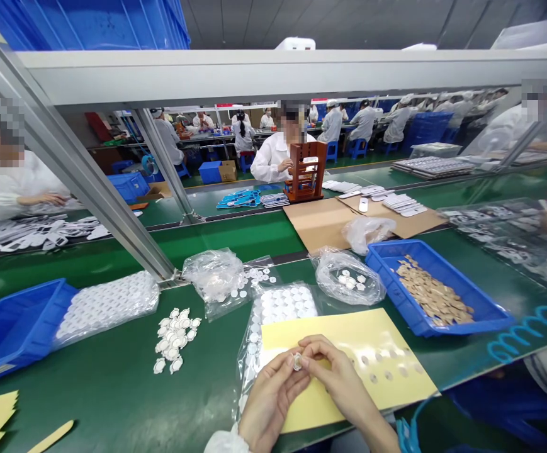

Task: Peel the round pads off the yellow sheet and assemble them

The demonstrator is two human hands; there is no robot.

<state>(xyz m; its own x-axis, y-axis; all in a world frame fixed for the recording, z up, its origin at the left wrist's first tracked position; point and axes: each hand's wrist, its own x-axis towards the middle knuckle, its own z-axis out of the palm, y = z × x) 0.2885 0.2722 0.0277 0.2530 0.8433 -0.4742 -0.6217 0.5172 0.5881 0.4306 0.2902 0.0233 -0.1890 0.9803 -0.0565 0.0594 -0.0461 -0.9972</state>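
Note:
Above a yellow sheet (349,327), a small white round part (297,361) is pinched in my fingertips. My left hand (273,390) is closed on one side of it, and my right hand (337,377) grips the other side. Small round stickers (388,375) sit in rows on the sheet's right half. Partly under the sheet lies a clear bag of white discs (287,301). To the left, a loose pile of white parts with tabs (174,336) rests on the green table (122,390).
At right stands a blue bin (396,302) of tan pieces. Plastic bags (349,277) lie behind the sheet. An empty-looking blue bin (28,327) is far left, beside a bubble-textured pack (107,305). A coiled blue hose (528,327) and a metal post (94,157) border the area. Co-workers sit opposite.

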